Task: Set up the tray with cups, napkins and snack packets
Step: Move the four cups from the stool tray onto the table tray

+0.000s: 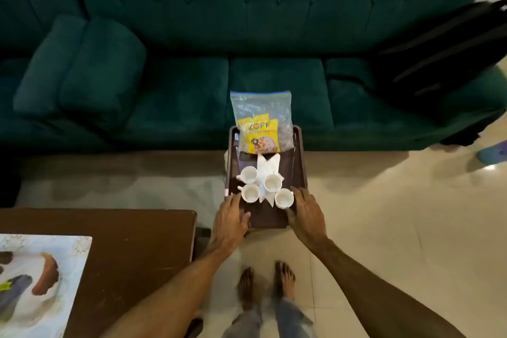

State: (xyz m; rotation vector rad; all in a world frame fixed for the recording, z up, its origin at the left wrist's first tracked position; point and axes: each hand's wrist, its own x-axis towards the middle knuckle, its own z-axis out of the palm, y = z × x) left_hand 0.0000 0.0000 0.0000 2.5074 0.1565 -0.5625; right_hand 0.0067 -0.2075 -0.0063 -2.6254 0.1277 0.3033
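Tray (300, 170), dark brown and rectangular, is sitting just above the centre of the view, its long axis running from six o'clock near the person to twelve o'clock toward a green sofa (192, 35). The person is standing over it, both arms reaching forward.

The left hand (230, 221) is gripping the near left corner of the tray, at about seven o'clock from its middle. The right hand (305, 214) is gripping the near right corner, at about five o'clock. Each grip is closing over the tray rim, fingers curled along the edge; nothing else is in either hand. Both hands are equally near the tray, so the load is being shared evenly.

Four white cups (272, 183) are standing in the near half of the tray, between the two hands and slightly toward twelve o'clock from them. White napkins (267, 165) are lying under and between the cups. At the far end, a clear zip bag holding yellow snack packets (260, 136) is leaning toward the sofa.

A brown desk (131, 250) is lying at nine o'clock from the tray, near the left hand. A black bag (439, 57) is resting on the sofa at two o'clock.

The setting-up appears complete; any coming move probably turns on keeping the long tray level, since the weight is lying ahead of both grips.
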